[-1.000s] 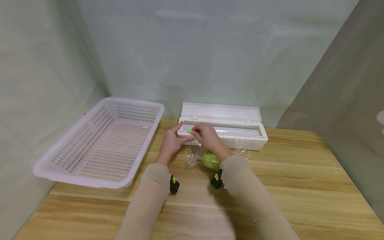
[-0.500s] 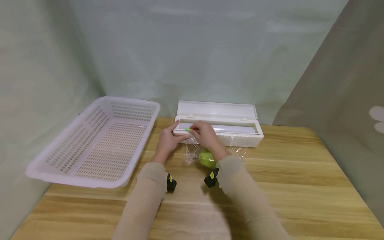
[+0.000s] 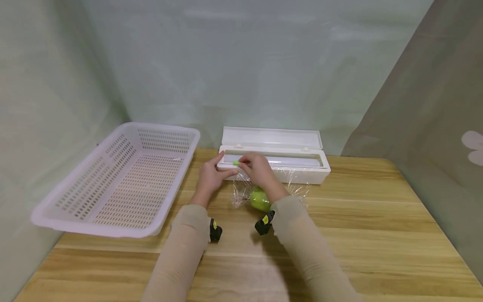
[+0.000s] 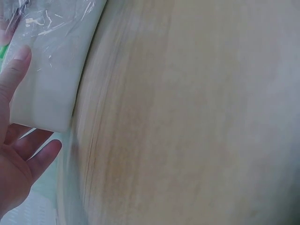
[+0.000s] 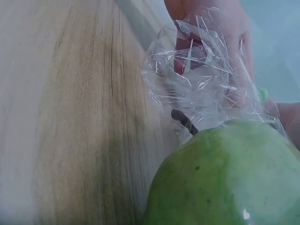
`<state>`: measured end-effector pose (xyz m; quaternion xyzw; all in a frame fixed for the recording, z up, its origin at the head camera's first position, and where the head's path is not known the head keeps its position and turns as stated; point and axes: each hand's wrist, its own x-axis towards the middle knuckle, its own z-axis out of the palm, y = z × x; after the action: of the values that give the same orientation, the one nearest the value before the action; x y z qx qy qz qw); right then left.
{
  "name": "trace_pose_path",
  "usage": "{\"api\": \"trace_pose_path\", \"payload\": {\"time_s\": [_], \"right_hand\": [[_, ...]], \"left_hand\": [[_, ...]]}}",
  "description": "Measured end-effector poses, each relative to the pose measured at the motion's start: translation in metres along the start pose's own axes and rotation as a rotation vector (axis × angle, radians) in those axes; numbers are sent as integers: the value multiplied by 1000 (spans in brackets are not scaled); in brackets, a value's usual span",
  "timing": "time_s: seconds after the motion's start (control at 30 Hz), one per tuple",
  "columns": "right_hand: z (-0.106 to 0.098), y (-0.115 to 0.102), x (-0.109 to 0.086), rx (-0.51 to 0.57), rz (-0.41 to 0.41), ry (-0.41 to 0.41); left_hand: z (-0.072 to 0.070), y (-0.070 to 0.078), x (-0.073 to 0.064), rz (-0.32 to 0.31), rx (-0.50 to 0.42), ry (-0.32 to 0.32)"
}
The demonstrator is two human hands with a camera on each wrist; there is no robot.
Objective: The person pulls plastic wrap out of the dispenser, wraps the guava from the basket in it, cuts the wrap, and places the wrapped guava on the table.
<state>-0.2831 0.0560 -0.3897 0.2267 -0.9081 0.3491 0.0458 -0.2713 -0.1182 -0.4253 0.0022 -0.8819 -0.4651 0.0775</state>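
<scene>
In the head view, a white cling film box [image 3: 298, 175] lies across the table with its lid raised at the back and a film roll inside. My left hand [image 3: 208, 179] grips the box's left end, thumb [image 4: 18, 65] on the front wall and fingers round the end. At the left part of the front rim, my right hand [image 3: 260, 170] pinches a small green slider [image 3: 235, 163]. Clear film [image 5: 201, 79] hangs from the box's front and covers a green pear [image 5: 225, 180], whose dark stem [image 5: 183, 121] points out. The right forearm partly hides the pear in the head view.
A large white perforated plastic basket [image 3: 166, 201] stands on the left of the wooden table [image 3: 377, 235]. Grey-green sheeting [image 3: 234, 63] rises behind the box and along both sides.
The head view has shifted slightly, so everything sits a little further left in it. Both hands keep their places on the box and slider, with hardly any visible movement.
</scene>
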Motion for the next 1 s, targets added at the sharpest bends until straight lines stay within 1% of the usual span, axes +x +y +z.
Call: {"api": "trace_pose_path", "payload": {"time_s": [0.23, 0.47, 0.83, 1.0], "right_hand": [[-1, 0, -1, 15, 25, -2], [-1, 0, -1, -4, 38, 4], [-2, 0, -2, -5, 48, 14], [-3, 0, -3, 6, 58, 4]], "left_hand": [[2, 0, -1, 8, 12, 12], [2, -2, -1, 21, 18, 32], [2, -1, -1, 30, 27, 34], [2, 0, -2, 29, 25, 33]]}}
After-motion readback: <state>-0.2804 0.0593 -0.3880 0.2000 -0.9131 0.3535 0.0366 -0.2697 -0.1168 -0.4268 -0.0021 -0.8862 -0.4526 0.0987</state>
